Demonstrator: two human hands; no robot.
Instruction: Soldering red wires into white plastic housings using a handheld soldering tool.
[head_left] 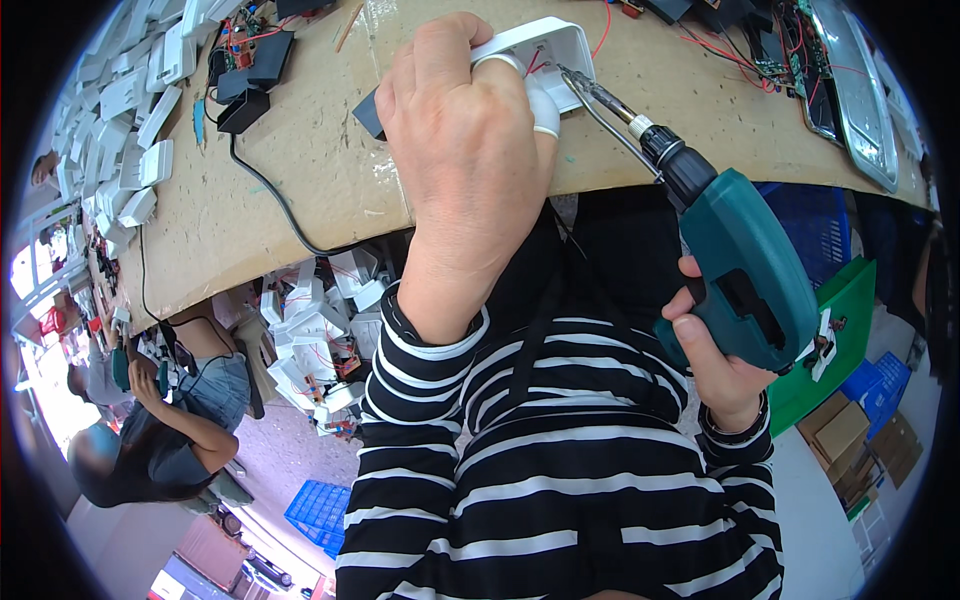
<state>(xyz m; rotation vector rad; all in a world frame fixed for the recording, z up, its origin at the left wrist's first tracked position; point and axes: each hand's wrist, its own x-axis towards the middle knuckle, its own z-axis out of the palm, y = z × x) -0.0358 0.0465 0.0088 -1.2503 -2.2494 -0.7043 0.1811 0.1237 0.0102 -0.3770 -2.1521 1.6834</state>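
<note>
My left hand [465,140] is closed on a white plastic housing [565,42], holding it tilted over the near part of the table. White coverings show on part of its fingers, and the hand hides much of the housing. Red wires are visible inside. My right hand [705,350] grips the handle of a teal soldering gun [750,265]. Its metal tip and a thin feed tube point into the open side of the housing, close to the wires. Whether the tip touches them I cannot tell.
Piled white housings [125,95] cover the table's left end. Black boxes with circuit boards [255,65] and a cable lie nearby. More electronics and a clear plastic case [855,90] sit right. Below are a green tray [835,350] and blue crates [320,515]. Another person [170,430] works left.
</note>
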